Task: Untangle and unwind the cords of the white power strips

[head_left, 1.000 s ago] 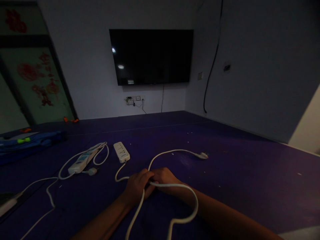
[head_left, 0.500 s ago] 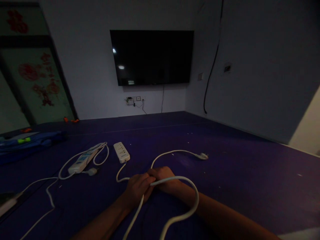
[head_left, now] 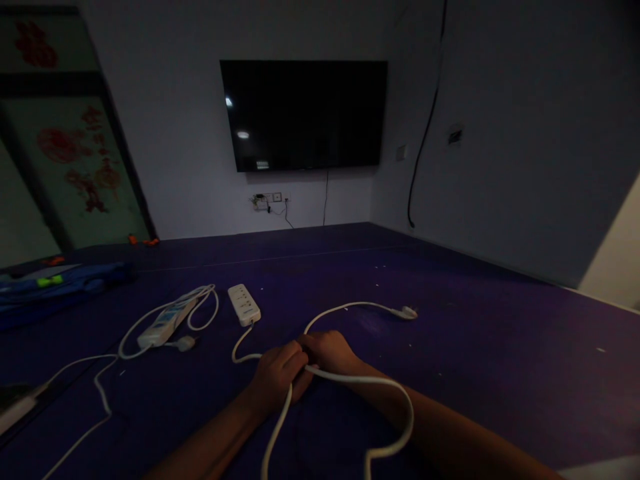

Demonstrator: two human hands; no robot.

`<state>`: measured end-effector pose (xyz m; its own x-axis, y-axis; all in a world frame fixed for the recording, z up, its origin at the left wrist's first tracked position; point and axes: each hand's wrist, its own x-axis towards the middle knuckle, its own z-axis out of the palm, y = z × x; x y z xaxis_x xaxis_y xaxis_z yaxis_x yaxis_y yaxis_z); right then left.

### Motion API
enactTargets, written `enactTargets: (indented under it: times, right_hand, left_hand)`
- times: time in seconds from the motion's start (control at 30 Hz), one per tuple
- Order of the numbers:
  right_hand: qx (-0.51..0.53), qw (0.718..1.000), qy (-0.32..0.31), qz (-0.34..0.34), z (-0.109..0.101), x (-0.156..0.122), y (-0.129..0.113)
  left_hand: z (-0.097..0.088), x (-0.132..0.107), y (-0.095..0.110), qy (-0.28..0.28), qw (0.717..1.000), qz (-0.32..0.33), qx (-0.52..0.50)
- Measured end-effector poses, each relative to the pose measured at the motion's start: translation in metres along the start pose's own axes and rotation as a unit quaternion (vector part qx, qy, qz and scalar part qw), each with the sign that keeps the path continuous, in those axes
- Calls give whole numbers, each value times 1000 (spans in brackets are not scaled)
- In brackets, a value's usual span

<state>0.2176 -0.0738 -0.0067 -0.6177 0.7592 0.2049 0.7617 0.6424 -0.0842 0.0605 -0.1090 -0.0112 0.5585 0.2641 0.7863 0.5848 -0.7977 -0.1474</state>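
A white power cord (head_left: 350, 378) runs through both my hands, which meet low in the middle of the view. My left hand (head_left: 280, 373) is closed on the cord, and my right hand (head_left: 330, 351) is closed on it against the left fingers. The exact grip between the fingers is hidden. A loop of cord bulges toward me over my right forearm. Beyond my hands lies the cord's plug (head_left: 407, 313), on the purple surface (head_left: 475, 373). To the upper left, the cord leads to a white power strip (head_left: 244, 305).
A second power strip (head_left: 169, 320) with a coiled cord and its plug (head_left: 185, 343) lies to the left. Farther left are a blue cloth (head_left: 85, 279) and another white cord (head_left: 103, 393). A television (head_left: 305, 117) hangs on the far wall.
The cord loop over my right forearm has shifted right and become wider and flatter. My two hands stay together, with only slight movement to the right.
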Motion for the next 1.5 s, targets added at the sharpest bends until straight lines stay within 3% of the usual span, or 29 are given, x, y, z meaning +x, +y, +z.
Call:
enactTargets:
  times: [0.37,0.77,1.17,1.5]
  right_hand:
    - [28,999,-14,-44,5,-1,0]
    - [80,996,17,-21,7,-1,4]
    - [156,987,46,-1,5,-3,2]
    - [131,990,54,22,9,-2,1]
  left_hand:
    - [7,-2,-5,17,999,42,25]
    - [8,-5,-8,-16,999,13,24]
    - [5,-3,-11,9,999,-32,38]
    - [3,0,-10,13,998,-64,-18]
